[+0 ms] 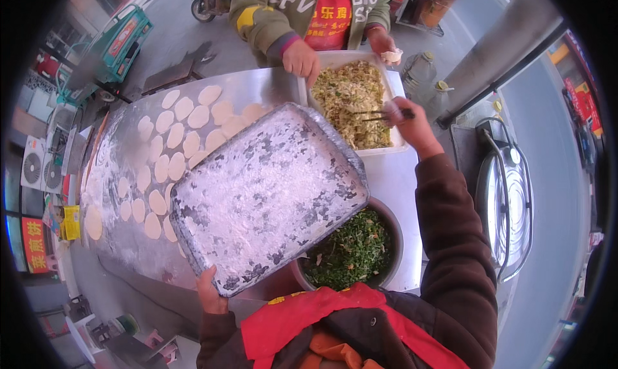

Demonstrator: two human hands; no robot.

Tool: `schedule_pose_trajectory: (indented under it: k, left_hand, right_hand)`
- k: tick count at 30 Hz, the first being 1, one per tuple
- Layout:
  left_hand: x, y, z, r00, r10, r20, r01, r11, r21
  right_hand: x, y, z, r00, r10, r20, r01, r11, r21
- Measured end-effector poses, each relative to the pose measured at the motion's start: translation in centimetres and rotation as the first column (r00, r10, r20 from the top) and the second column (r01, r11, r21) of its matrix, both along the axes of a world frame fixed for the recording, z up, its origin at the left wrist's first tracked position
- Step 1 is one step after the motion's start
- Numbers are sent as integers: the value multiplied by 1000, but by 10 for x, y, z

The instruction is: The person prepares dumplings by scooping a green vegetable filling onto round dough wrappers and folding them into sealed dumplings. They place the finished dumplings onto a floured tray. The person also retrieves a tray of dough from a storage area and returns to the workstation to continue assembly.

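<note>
My left hand (210, 291) grips the near corner of a flour-dusted metal tray (270, 200). The tray lies slanted across the table, over part of a metal bowl of chopped greens (352, 253) and some of the dough wrappers (176, 136). In my right hand (409, 125) is a pair of dark chopsticks (372, 115), their tips at the pale chopped filling (345, 93). That filling sits in a white plastic tub (386, 149). Something pale by my right fingers is too blurred to name.
Across the table (393, 176), a co-worker's hand (301, 62) is at the tub's rim; the other hand holds a filled dumpling (392, 55). Plastic jugs (419, 72) and a pillar (502, 50) stand to the right, near a round metal lid (499, 200). A rolling pin (98, 144) lies far left.
</note>
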State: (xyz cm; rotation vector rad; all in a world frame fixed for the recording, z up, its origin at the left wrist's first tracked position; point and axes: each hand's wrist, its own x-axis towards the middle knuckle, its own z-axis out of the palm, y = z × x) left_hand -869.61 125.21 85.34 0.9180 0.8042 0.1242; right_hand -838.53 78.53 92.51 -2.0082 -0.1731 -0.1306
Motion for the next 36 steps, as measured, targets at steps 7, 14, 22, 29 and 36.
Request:
schedule_pose_trajectory:
  k: [7, 14, 22, 29, 36]
  left_hand:
    - [35, 25, -16, 987, -109, 117, 120, 989, -87]
    - [114, -53, 21, 929, -350, 123, 362, 927, -98]
    - [225, -167, -36, 790, -575, 215, 608, 781, -144]
    - [221, -179, -62, 830, -517, 209, 549, 824, -141]
    - [219, -158, -71, 777, -586, 228, 581, 808, 97]
  right_hand:
    - [-77, -4, -12, 960, -263, -94, 279, 882, 381]
    - [-126, -60, 3, 847, -531, -29, 496, 768, 406]
    - [-261, -193, -2, 502, -848, -168, 672, 260, 693]
    - [-350, -179, -34, 430, -841, -329, 735, 115, 668]
    - [-356, -154, -48, 574, -761, -303, 627, 171, 760]
